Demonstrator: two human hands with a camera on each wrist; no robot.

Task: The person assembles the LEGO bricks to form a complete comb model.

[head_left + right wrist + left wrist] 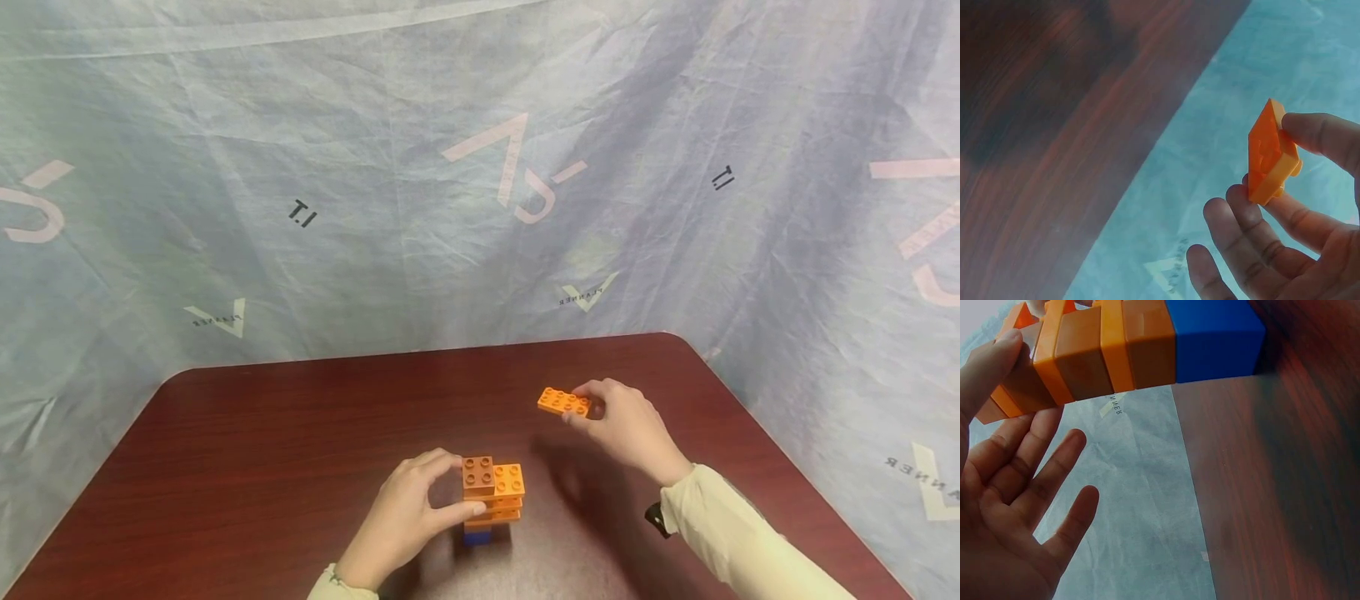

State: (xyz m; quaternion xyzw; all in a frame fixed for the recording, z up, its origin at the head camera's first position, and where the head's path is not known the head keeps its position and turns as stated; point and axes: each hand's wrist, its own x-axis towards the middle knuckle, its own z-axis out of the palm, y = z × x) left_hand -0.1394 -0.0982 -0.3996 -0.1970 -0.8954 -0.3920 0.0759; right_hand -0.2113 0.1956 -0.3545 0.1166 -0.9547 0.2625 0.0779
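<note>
A tower of toy building bricks (478, 475) stands upright near the front of the table, brown bricks alternating with thin orange plates above a blue brick (1216, 340) at the bottom. Several orange plates jut out to the right of the tower. My left hand (408, 508) pinches the upper part, thumb on the near side and index finger at the back; its other fingers are spread in the left wrist view. Up and to the right, above the table, my right hand (626, 425) holds a flat orange brick plate (561, 402) by one end between thumb and fingers, studs facing up.
The dark red wooden table (262, 442) has rounded far corners. Grey printed cloth (360, 208) hangs behind it and along both sides. A dark band (657, 520) shows at the right wrist, below the light sleeve.
</note>
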